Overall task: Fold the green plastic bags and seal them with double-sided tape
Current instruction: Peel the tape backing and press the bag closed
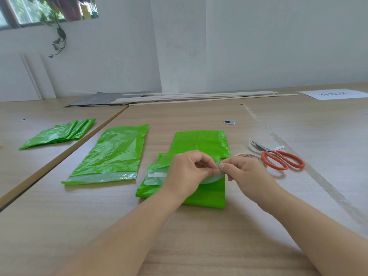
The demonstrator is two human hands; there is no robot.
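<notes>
Folded green bag (201,143): laid flat at the centre of the table (199,246), partly covered by both hands. White tape strip (212,178): pinched by curled fingertips of left hand (189,170) and right hand (246,172), brought together above it.

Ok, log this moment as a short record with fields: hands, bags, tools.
left hand: pinches tape strip
right hand: pinches the same strip
bag in work: folded, under both hands
taped bag: flat, to its left, clear strip along near edge
bag stack: far left
scissors: right, orange handles
tape roll: beside scissors, partly behind right hand
</notes>
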